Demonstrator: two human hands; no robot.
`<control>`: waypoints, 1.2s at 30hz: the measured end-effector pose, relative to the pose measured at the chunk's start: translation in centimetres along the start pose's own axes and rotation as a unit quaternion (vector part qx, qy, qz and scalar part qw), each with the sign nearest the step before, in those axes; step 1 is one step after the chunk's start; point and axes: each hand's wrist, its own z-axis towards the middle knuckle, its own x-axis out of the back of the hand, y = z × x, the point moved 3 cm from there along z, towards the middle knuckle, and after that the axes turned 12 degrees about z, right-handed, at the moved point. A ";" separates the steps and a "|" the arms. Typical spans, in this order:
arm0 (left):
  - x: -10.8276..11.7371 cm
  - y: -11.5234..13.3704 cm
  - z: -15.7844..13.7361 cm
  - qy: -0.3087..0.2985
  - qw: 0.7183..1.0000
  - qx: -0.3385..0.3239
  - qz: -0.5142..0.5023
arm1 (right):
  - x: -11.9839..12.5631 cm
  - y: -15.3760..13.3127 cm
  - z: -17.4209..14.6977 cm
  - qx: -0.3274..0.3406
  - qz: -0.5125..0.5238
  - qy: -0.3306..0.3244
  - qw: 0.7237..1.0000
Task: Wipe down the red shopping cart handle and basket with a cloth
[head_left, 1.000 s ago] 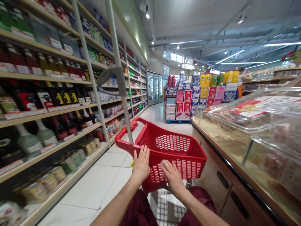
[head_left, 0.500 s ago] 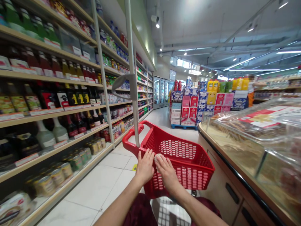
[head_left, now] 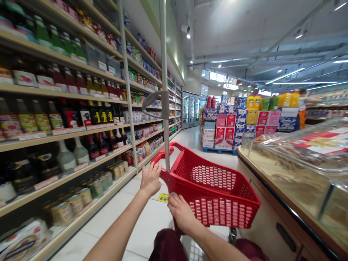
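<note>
A red plastic shopping trolley (head_left: 217,195) with perforated basket sides stands in front of my knees. My left hand (head_left: 150,180) is at its left end, fingers stretched out with the tips at the red handle (head_left: 160,156); whether they grip it I cannot tell. Lower down, my right hand (head_left: 181,214) lies against the near outer side of the basket, below the rim. Its fingers are pressed over a small whitish cloth, mostly hidden under them. A grey pole (head_left: 165,137) with a grey loop grip (head_left: 160,105) rises from the trolley's left end.
Shelves of bottles and cans (head_left: 89,127) line the left side. A glass-topped display counter (head_left: 288,192) stands close on the right. Ahead are stacked drink boxes (head_left: 225,127) on a blue pallet, with a person (head_left: 302,108) beyond. A yellow floor sticker (head_left: 163,197) lies near the trolley.
My left hand has moved left from the basket rim to the handle end. My right hand has slid down and left along the basket side. The view has turned slightly left.
</note>
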 end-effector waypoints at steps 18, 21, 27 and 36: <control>0.3 1.2 -1.4 0.002 0.999 -0.005 -0.033 | 12.3 2.5 12.7 0.173 -0.089 -0.002 0.981; 0.4 1.6 -1.6 0.019 1.000 -0.006 -0.023 | 17.1 4.0 16.5 0.139 -0.101 0.058 0.983; 0.5 2.2 -1.6 0.011 1.000 0.001 -0.019 | 15.4 4.0 12.7 0.163 -0.115 0.012 0.980; 0.6 2.8 -1.8 0.033 0.999 -0.001 -0.012 | 16.2 4.3 14.0 0.099 -0.118 0.034 0.988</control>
